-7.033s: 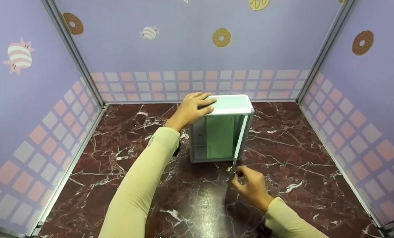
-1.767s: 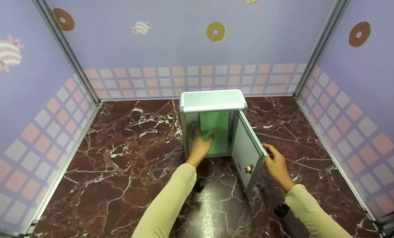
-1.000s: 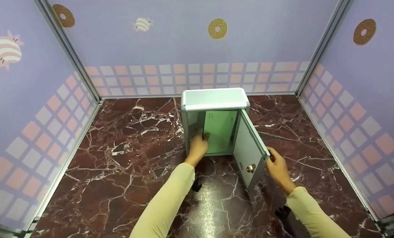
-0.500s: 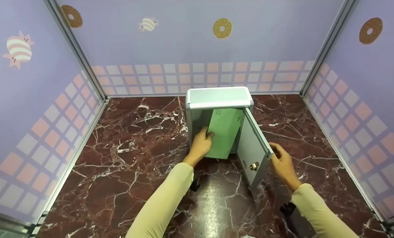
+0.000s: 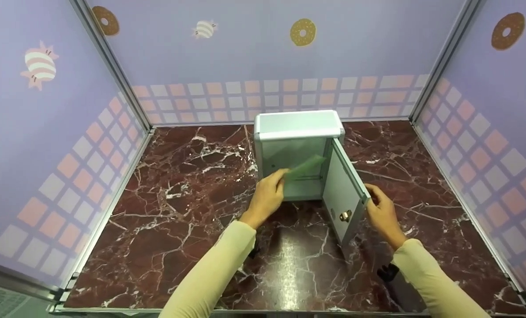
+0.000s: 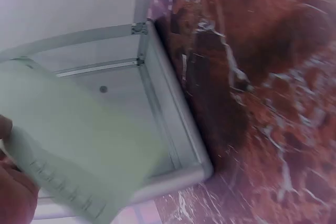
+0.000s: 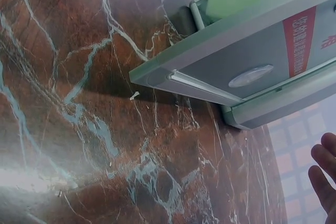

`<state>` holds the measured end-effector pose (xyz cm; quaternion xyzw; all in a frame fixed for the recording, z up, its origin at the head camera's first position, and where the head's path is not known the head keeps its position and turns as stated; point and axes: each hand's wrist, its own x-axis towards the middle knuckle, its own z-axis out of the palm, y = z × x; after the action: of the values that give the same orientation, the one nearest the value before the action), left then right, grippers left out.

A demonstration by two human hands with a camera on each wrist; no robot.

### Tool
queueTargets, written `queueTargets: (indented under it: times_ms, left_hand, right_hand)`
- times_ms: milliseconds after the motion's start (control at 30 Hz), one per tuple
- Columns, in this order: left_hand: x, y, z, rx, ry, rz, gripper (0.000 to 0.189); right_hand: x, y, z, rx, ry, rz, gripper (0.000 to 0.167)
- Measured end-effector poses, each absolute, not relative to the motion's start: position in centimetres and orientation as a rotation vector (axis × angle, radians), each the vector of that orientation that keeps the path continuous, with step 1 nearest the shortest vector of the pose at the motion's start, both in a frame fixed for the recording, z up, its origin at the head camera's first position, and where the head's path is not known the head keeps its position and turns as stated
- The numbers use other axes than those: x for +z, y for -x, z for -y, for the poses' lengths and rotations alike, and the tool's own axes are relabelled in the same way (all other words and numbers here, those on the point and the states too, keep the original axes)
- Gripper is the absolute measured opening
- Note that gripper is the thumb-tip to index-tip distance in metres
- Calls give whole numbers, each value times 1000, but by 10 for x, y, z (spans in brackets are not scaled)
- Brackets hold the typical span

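A pale grey suggestion box stands upright on the marbled surface, its door swung out to the right. My left hand pinches a green envelope by its edge, in front of the box's opening. In the left wrist view the envelope is tilted and overlaps the box's inside, with a row of printed marks along one edge. My right hand is at the door's free edge. Its fingers are loosely extended in the right wrist view, with a gap to the door there.
A brass lock sticks out of the door's inner side. Red lettering and an oval plate mark its outer face. Purple patterned walls enclose the marbled table at the back and sides.
Seven seconds ago my left hand rested on top of the box and my right hand was at the door's lock. Since then, the door swung wider and my left hand drew the envelope outward, tilting it.
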<state>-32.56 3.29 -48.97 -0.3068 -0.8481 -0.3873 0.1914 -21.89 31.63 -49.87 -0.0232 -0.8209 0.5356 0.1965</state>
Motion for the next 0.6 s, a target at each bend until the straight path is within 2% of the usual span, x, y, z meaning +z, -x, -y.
queueTargets:
  times_ms: [367, 600]
  left_hand:
    - [-518, 290, -19, -949, 1006, 2402, 42]
    - [-538, 269, -17, -832, 1038, 2441, 42]
  right_hand:
    - [-490, 216, -308, 1587, 64, 2298, 38]
    - [-487, 215, -303, 1594, 47, 2283, 39]
